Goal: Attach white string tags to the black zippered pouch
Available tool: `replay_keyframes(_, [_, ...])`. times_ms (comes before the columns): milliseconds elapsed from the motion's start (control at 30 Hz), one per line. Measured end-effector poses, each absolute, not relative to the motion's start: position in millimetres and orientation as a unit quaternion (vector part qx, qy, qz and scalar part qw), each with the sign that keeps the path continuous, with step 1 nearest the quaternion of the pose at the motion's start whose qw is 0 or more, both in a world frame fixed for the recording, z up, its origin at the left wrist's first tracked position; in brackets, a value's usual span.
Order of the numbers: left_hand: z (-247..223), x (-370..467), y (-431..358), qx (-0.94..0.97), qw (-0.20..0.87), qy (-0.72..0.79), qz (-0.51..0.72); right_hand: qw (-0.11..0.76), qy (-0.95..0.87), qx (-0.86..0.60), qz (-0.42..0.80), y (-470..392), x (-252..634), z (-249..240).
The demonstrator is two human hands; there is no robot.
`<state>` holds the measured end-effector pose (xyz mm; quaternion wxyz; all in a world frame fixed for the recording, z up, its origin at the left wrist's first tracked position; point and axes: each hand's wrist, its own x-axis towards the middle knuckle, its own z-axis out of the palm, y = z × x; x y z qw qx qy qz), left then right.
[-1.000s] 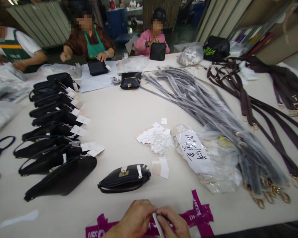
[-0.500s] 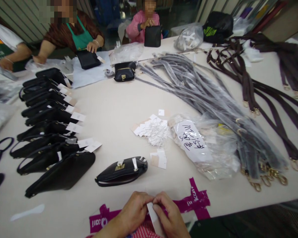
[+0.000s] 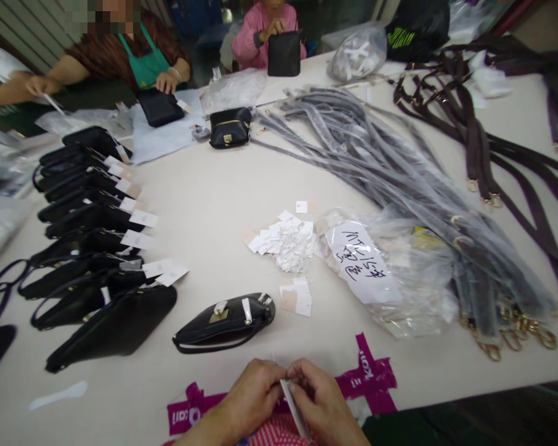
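Head view, change: over the last second the white paper tag (image 3: 294,410) has turned from an edge-on sliver between the fingertips to a slanted strip with more of its face showing; the view has also tipped down a little, so the near table edge (image 3: 446,396) sits higher in the picture
Meaning for the work: I judge the tag is being turned and readied in the fingers, not yet brought to any bag
Left hand (image 3: 251,396): low in the picture, knuckles up, fingers curled, thumb and forefinger pressed onto the tag's upper end
Right hand (image 3: 323,406): opposite the left, touching it at the fingertips, fingers bent and pinching the same upper end from the other side
Grip: both hands closed on the tag, a two-sided pinch with no gap showing between the tips
Tag position: held above the magenta tape (image 3: 367,378) at the near edge, lower end slanting toward the person
Nearest bag: a small black purse (image 3: 225,323) lies just beyond the hands, apart from them, white paper wraps on its clasp
Loose tags: a heap of white tags (image 3: 286,241) lies farther out, mid-table
Left of the purse: a row of black bags (image 3: 93,248) with white tags attached
Right side: a clear plastic packet (image 3: 381,272) with a handwritten label, beside grey wrapped straps (image 3: 400,179)
Others: co-workers at the far side handle black bags of their own
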<state>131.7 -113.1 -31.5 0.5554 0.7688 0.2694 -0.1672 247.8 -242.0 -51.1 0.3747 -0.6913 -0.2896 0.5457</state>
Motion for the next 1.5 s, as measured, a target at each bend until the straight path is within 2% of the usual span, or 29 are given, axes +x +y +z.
replay_keyframes(267, [-30.8, 120.8, -100.2, 0.772, 0.537, 0.309, -0.14, 0.401, -0.412, -0.711, 0.405, -252.8, 281.9, -61.8])
replay_keyframes(433, [-23.0, 110.6, -94.7, 0.769, 0.537, 0.325, -0.117, 0.445, -0.361, -0.679, 0.46, -257.5, 290.9, -47.8])
replay_keyframes(633, [-21.2, 96.7, -90.0, 0.781, 0.521, 0.33, -0.098, 0.575, -0.16, -0.623, 0.505, -257.5, 284.4, -37.9])
replay_keyframes(767, [-18.9, 92.0, -87.7, 0.806, 0.495, 0.316, -0.08, 0.612, -0.094, -0.603, 0.503, -258.6, 283.2, -38.7])
replay_keyframes(867, [-12.6, 94.5, -87.8, 0.838, 0.466, 0.275, -0.064, 0.633, -0.059, -0.544, 0.548, -258.5, 281.2, -39.6])
replay_keyframes(1000, [3.8, 106.6, -90.9, 0.89, 0.416, 0.18, -0.051, 0.593, -0.181, -0.563, 0.546, -247.5, 274.8, -33.3])
replay_keyframes(1133, [20.1, 123.7, -91.8, 0.95, 0.302, 0.075, -0.01, 0.519, -0.315, -0.606, 0.515, -231.5, 264.3, -24.6])
replay_keyframes(1333, [26.0, 137.2, -83.4, 0.964, 0.264, 0.011, 0.013, 0.522, -0.198, -0.53, 0.638, -223.1, 258.4, -24.7])
replay_keyframes(1500, [21.7, 140.0, -79.6, 0.967, 0.253, -0.007, 0.01, 0.484, -0.16, -0.543, 0.667, -221.4, 269.3, -23.5])
